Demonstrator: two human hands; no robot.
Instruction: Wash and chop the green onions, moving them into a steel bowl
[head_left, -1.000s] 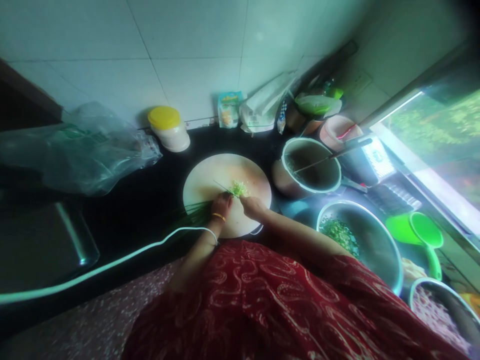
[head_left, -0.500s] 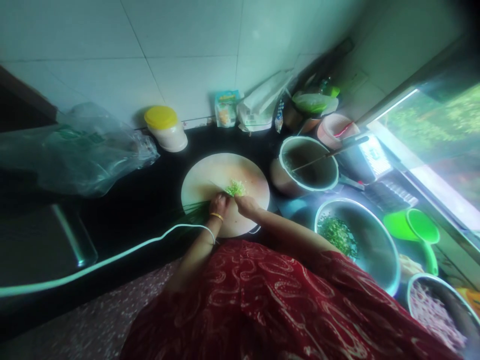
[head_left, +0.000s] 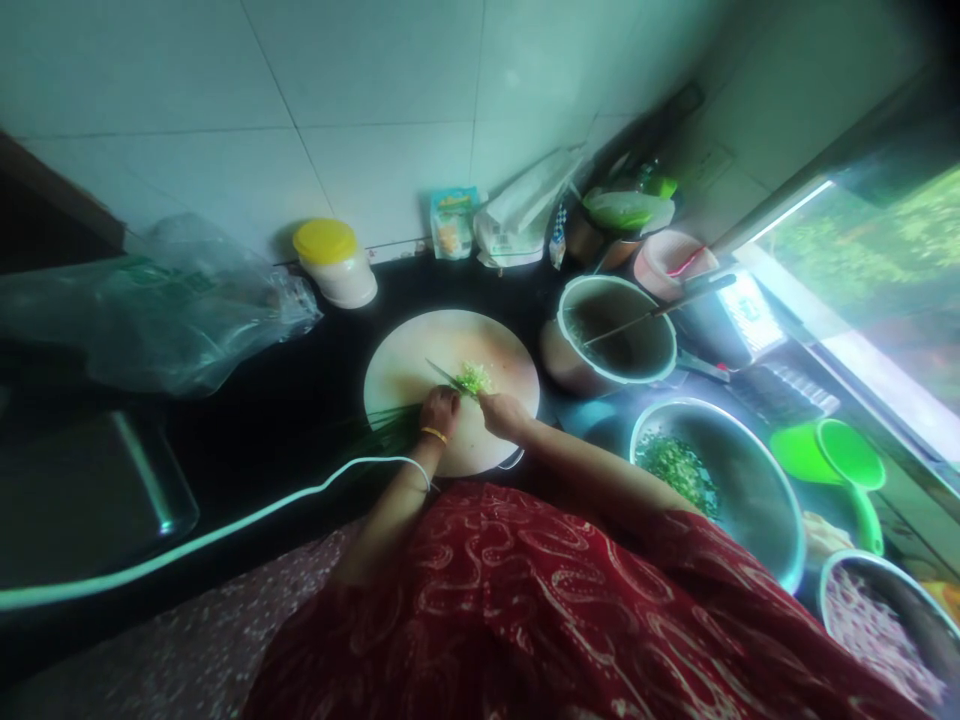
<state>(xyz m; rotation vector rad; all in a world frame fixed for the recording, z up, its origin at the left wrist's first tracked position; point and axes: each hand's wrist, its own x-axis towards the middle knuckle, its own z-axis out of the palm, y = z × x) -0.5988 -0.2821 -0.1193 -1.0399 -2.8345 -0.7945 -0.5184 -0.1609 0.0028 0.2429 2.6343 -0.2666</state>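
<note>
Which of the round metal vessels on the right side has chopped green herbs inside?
The wide steel bowl nearest the person's right arm holds the chopped greens. The pot behind it holds only a long utensil.

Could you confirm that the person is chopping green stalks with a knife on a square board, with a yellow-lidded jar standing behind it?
Not quite: the head view shows the board is round. The green stalks, knife and yellow-lidded jar are as you say.

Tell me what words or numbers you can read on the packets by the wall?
None can be read.
Small yellow and blue packet: printing too blurred to read.
White bag: a dark label patch, too small to read.
Clear plastic bag: green marks, too blurred to read.
Yellow-lidded jar: no writing visible.
</note>
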